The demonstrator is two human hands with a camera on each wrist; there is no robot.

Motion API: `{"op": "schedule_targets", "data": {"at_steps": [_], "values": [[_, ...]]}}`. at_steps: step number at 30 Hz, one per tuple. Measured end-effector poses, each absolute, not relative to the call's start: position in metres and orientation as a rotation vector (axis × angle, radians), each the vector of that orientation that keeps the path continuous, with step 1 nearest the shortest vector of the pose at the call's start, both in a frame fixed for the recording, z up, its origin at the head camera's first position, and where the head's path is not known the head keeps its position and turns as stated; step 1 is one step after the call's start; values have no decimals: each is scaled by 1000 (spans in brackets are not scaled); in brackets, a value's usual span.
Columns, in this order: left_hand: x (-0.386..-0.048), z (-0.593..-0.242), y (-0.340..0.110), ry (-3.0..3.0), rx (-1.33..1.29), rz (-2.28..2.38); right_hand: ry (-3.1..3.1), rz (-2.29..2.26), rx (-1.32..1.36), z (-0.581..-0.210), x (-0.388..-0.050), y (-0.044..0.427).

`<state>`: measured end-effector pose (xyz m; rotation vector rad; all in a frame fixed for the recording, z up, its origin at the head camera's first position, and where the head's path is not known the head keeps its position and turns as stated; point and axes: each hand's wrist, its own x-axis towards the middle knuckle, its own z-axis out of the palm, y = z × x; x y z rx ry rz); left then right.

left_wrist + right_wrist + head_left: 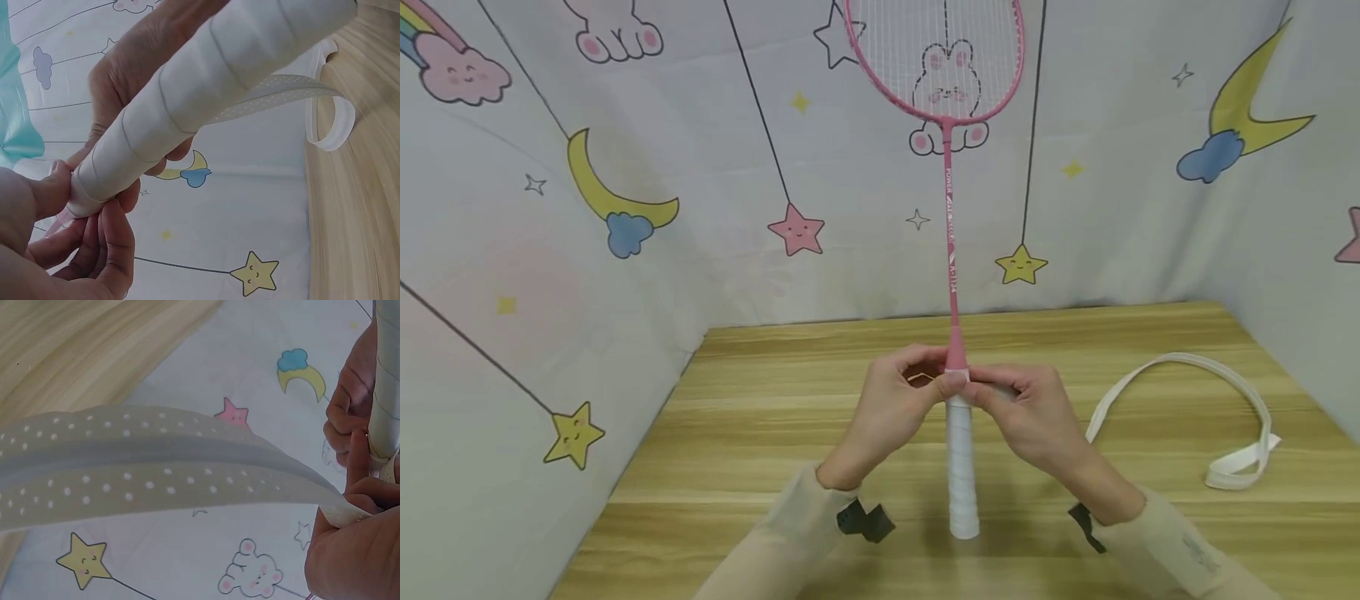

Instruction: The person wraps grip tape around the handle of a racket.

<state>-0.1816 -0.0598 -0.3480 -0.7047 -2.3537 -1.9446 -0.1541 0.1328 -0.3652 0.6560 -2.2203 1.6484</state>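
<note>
A pink badminton racket [951,233] stands upright in the head view, strings up and white wrapped handle [962,475] down. At the top of that handle, my left hand [895,400] pinches it between thumb and fingers. My right hand [1033,412] meets it there from the other side, thumb near thumb, pinching a strip of white grip tape [125,487]. Rows of small dots run along the tape in the right wrist view. Spiral seams circle the handle [181,94] in the left wrist view. Fingers partly hide where tape and handle meet.
The loose length of tape [1183,357] arcs over the right side of the wooden table [760,500] and ends in a curl. Behind and beside the table hangs white cloth [700,100] printed with stars, moons and rabbits.
</note>
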Motion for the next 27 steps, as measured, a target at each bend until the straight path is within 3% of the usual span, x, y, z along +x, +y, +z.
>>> {"op": "schedule_targets", "data": {"at_steps": [27], "values": [[-187, -349, -67, -2328, -809, -2108, -2456, 1470, 655, -347, -149, 141]]}}
